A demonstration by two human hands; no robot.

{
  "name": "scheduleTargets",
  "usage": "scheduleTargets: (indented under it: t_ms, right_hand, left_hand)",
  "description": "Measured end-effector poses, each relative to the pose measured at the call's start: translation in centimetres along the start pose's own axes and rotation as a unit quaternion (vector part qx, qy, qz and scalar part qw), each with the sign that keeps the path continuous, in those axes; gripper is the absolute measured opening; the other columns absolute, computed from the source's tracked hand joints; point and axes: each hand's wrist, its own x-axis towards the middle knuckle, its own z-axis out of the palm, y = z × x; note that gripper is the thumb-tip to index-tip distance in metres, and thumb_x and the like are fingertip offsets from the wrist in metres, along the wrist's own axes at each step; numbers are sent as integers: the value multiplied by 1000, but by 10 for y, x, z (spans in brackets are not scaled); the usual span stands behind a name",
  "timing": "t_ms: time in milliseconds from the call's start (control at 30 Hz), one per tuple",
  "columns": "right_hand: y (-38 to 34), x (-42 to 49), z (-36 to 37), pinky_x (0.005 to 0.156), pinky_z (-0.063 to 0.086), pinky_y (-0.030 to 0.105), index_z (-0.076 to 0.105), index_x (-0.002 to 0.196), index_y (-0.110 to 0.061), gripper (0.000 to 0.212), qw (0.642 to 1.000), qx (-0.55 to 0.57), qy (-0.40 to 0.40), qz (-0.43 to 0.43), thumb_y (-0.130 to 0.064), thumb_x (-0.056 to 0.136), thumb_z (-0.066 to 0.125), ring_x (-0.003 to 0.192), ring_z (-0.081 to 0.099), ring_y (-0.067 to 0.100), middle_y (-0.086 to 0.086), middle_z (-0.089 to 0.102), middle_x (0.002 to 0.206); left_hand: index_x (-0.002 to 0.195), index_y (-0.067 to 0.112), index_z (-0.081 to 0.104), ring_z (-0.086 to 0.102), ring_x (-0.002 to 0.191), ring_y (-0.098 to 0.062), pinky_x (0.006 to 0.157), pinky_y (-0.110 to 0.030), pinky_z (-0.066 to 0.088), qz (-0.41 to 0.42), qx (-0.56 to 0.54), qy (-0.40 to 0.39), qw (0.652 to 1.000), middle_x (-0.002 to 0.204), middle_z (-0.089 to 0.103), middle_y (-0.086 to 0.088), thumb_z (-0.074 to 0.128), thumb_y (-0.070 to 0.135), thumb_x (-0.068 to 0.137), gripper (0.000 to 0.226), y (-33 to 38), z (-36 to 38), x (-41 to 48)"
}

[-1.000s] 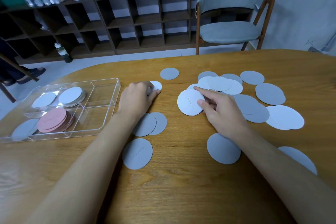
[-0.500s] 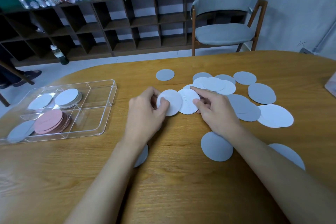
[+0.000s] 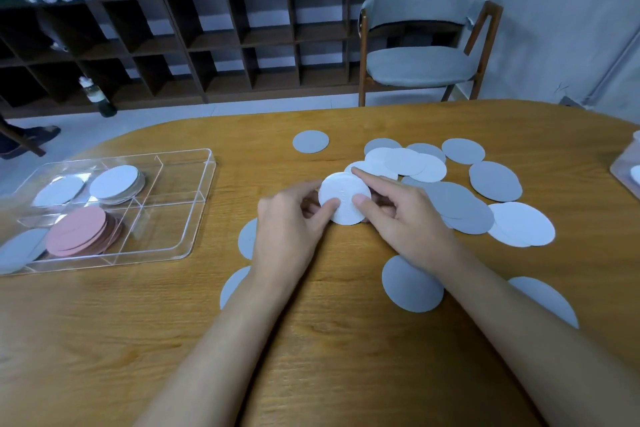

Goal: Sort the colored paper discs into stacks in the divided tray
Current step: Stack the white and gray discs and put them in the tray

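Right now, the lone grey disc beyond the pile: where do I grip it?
Its near rim, from above. The lone grey disc lies flat on the table, touching nothing else, with no raised part. Probably tip the edge up with a fingertip, then pinch it.

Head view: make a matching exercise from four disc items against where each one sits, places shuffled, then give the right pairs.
Things
1. pink stack
2. white stack
3. white disc
4. lone grey disc

Places
A. pinched between the left hand and the right hand
B. flat on the table, alone beyond both hands
C. a near compartment of the tray
D. a far compartment of the tray

Pairs: 1-C, 2-D, 3-A, 4-B
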Motion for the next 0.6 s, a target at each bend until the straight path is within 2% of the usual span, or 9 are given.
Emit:
scheduleTargets:
  t_ms: [33,133,167,233,300,367,433,500,600]
  right_hand:
    - [0,0,1,68,49,27,55,146,-28,45,1000,-6,2,1,-25,102,61,62,58,17,2,58,83]
    - [1,0,1,80,54,42,57,144,-30,44,1000,-19,15,-1,-23,101,62,79,66,29,9,64,86]
    - [1,0,0,81,53,40,57,145,-29,44,999,-29,15,-6,-22,102,62,82,65,27,8,64,86]
    - [-1,0,-4,79,49,28,56,146,-25,44,997,-71,7,-24,-22,102,60,83,59,16,3,62,85]
    - [-5,-1,-11,76,44,20,56,146,-23,44,994,-101,-1,-36,-22,103,60,83,55,13,-1,61,83]
    - [-7,-2,-20,82,49,23,60,143,-25,41,995,-93,3,-36,-22,102,61,88,60,11,-2,68,91]
    - [-4,-4,-33,87,53,35,64,138,-27,38,996,-78,21,-27,-23,101,62,93,66,16,1,73,99]
    - [1,-11,-48,88,55,41,64,137,-30,37,997,-73,34,-13,-25,101,62,92,68,20,3,72,96]
    - [12,-23,-71,88,58,37,63,139,-30,38,998,-56,40,15,-24,102,61,91,69,25,8,69,94]
  left_hand:
    - [104,24,81,68,71,-5,70,-4,44,0,-6,3,1000,71,72,12,82,25,86,18,-1,0,0]
    - [102,22,82,68,74,-4,70,-3,44,10,-10,10,1000,74,74,14,83,27,85,18,-3,0,-1]
    - [101,21,82,68,75,-3,70,-3,45,15,-9,11,1000,75,74,14,84,27,85,17,-3,0,-2]
    - [101,20,83,70,75,-3,71,-6,48,26,-12,7,1000,78,77,13,84,26,86,17,-5,0,-4]
    - [103,20,83,72,76,-2,76,-15,53,32,-25,-10,999,83,79,13,83,28,87,17,-3,0,-7]
    - [109,23,82,72,79,-4,79,-21,54,48,-34,-32,998,87,80,11,79,32,91,20,1,0,-11]
    - [115,24,79,72,83,-7,81,-26,54,76,-25,-45,996,91,80,9,73,36,96,24,5,1,-14]
    - [120,21,76,71,91,-7,85,-27,53,97,8,-52,994,102,80,8,69,32,99,25,5,3,-14]
    - [127,18,72,69,109,-13,95,-26,51,113,66,-77,988,120,76,5,63,22,100,29,1,8,-10]
